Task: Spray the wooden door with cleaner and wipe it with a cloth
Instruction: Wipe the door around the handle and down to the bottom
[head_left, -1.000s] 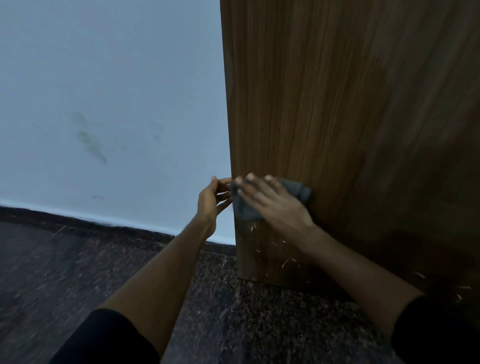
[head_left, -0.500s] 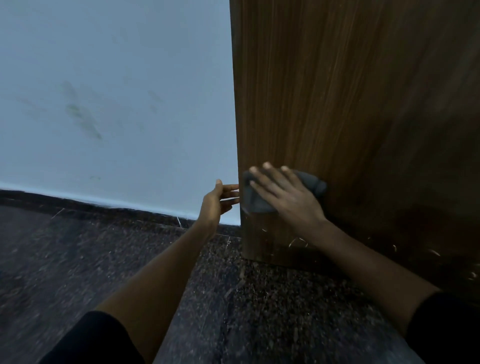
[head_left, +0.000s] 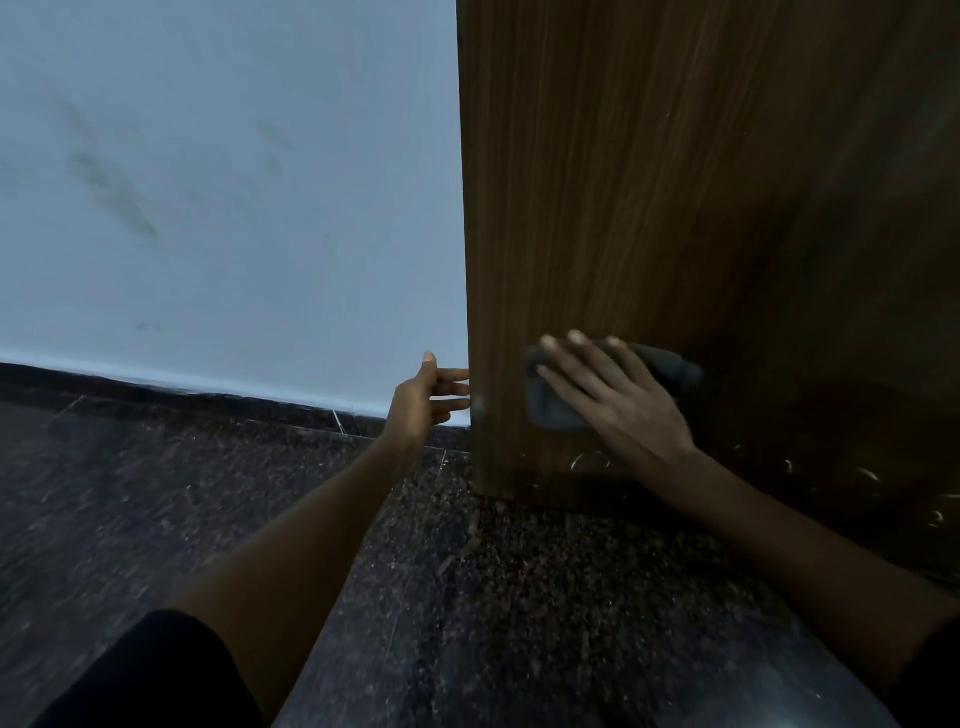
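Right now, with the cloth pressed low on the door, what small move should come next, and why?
Probably slide the right hand and cloth down toward the door's bottom edge: pale marks show there, below the cloth, while the left hand steadies the edge.

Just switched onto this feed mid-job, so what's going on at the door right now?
A person is crouched low, wiping the wooden door near its bottom corner. The right hand is spread flat over a dark grey cloth, pressing it against the door face. The left hand is open, with its fingers reaching to the door's left edge, apparently steadying it. Pale scuff marks show on the wood below the cloth. No spray bottle is in view.
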